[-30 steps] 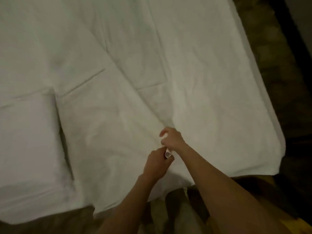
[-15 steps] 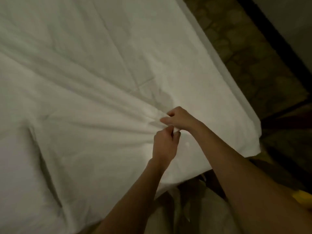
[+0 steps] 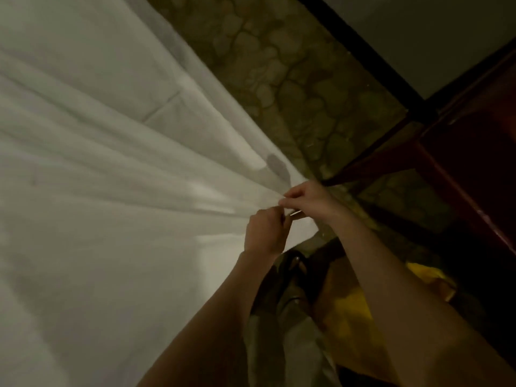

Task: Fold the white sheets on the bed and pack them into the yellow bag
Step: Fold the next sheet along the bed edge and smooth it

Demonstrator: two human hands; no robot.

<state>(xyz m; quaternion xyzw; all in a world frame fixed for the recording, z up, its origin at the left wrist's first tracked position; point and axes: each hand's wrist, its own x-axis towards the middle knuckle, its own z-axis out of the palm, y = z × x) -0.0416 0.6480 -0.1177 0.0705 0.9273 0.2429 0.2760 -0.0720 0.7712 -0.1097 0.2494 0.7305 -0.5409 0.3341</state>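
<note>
Yellow bag (image 3: pixel 354 305) low beside right forearm, on floor, half in shadow, nothing white in it as far as seen. Left hand (image 3: pixel 265 233) pinches sheet edge; right hand (image 3: pixel 307 199) just beyond, touching it, pinches same corner. White sheet (image 3: pixel 111 191) fans out left of hands across bed, pulled taut, unfolded. Folding barely begun, packing all left. Bed's far end cut off.
</note>
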